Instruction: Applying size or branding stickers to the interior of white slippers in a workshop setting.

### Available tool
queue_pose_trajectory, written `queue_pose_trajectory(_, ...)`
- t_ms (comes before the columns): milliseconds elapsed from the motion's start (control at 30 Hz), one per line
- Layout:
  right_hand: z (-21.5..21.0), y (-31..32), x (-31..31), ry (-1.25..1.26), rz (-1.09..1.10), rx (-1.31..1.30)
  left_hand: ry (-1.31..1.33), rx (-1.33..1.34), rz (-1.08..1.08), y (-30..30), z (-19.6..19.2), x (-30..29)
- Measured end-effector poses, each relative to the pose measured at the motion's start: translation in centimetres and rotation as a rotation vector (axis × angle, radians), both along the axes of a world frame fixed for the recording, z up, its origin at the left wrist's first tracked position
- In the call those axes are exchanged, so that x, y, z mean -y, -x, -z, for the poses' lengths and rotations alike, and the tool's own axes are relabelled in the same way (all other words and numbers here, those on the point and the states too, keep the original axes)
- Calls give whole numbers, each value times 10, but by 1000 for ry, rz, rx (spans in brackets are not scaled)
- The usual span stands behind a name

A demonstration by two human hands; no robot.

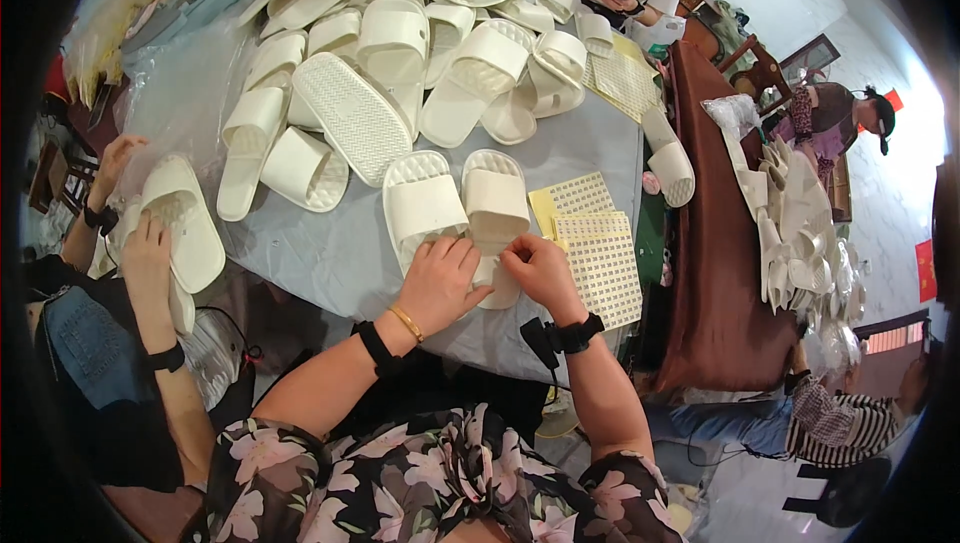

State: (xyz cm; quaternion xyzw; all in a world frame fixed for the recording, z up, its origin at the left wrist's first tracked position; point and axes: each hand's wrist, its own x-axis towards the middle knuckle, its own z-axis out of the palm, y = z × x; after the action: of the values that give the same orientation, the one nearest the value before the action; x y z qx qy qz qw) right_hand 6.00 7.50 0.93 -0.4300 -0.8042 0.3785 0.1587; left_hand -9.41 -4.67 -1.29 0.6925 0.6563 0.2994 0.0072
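Side by side on the table in front of me lie a left cream slide slipper (424, 198) and a right cream slide slipper (496, 198), toes pointing away. My left hand (437, 278) rests over the heel of the left slipper, fingers laid across it and thumb stretched toward the right one. Above the heel of the right slipper, my right hand (540, 271) has thumb and forefinger pinched together; whatever they hold is too small to make out. Just right of that hand lie yellow-backed sheets of small printed stickers (600, 263), overlapping one another.
A large heap of cream slippers (395, 38) covers the far part of the grey-covered table (290, 253). At left, a co-worker's hands hold another slipper (185, 218). A brown-covered table (710, 273) with bagged slippers stands at right. Another sticker sheet (625, 78) lies farther back.
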Motion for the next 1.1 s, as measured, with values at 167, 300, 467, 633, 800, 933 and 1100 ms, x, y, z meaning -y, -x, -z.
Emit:
queue_pose_trajectory(167,1,7,-2,-15,-28,34,-35,20,-10,0,4,1)
queue_pose_trajectory(300,-3,13,0,-97,-52,94,-42,28,-18,-1,5,1)
queue_pose_trajectory(467,-5,18,2,-200,-73,202,-39,35,-23,0,7,2)
queue_pose_trajectory(633,2,16,-2,-134,7,162,-34,35,-13,-1,2,2)
queue_pose_trajectory(800,6,13,2,-143,85,91,-47,42,-17,-1,3,2)
queue_pose_trajectory(933,-4,16,10,-153,127,134,-20,45,-12,-1,1,2)
queue_pose_trajectory(1100,9,7,2,-233,209,151,-72,29,-14,-2,2,-3)
